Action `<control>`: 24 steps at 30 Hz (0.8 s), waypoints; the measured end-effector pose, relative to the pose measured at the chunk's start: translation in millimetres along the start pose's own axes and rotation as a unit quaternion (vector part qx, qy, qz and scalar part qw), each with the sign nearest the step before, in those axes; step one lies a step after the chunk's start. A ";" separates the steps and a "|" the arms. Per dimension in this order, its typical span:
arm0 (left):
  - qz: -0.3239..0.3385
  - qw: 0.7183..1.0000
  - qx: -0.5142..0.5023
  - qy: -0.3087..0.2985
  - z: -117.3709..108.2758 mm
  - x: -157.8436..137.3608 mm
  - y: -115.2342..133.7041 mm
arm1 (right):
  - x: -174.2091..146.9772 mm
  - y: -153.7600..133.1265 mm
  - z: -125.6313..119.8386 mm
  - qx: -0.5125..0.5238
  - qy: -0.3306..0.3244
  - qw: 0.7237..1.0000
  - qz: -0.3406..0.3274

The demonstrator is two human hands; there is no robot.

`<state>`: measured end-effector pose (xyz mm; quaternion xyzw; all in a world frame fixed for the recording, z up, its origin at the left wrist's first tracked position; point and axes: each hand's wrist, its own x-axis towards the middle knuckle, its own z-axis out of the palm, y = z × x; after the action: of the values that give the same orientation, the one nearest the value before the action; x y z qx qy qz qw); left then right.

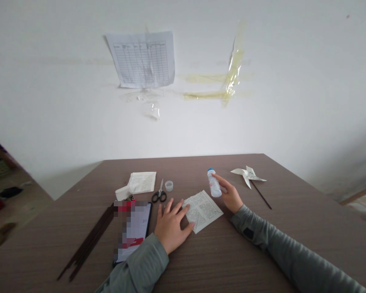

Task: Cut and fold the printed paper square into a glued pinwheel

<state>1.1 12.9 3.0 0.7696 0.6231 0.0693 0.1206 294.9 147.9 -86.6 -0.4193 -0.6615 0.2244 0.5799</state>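
Observation:
A square of printed paper (203,211) with crease lines lies turned like a diamond on the table. My left hand (171,230) rests flat with fingers spread, its fingertips on the paper's left edge. Just beyond the paper's right side, my right hand (231,197) has its fingers closed around a small white plastic bottle (214,185) with a blue end at the top and red print. The bottle leans slightly; my thumb is hidden. To the right lies a paper pinwheel (247,175) on a thin dark stick (261,195).
Black-handled scissors (159,195) and a small clear cup or cap (168,186) lie behind my left hand. Further left are folded paper (142,182), a white piece (123,193), a phone (137,232) and several dark sticks (90,240). A wall (183,134) borders the table's far edge.

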 end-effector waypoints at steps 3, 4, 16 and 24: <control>-0.002 1.000 0.005 -0.003 -1.6 -0.9 1.3 | 2.9 1.9 0.4 0.074 0.003 0.996 0.044; -0.002 1.000 0.005 -0.003 -2.0 -1.0 1.6 | 3.6 1.6 -0.4 0.082 -0.001 0.995 0.053; 0.002 1.000 -0.005 -0.010 -1.2 0.1 0.5 | 4.9 -9.6 -5.9 0.004 0.046 0.998 0.034; 0.001 1.000 -0.011 -0.015 0.8 1.5 -2.0 | 3.7 -7.2 -0.4 0.047 0.057 0.994 0.079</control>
<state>-0.3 14.6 1.6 0.7700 0.6195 0.0649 0.1378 293.2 146.9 -78.8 -0.4542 -0.5811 0.2766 0.6161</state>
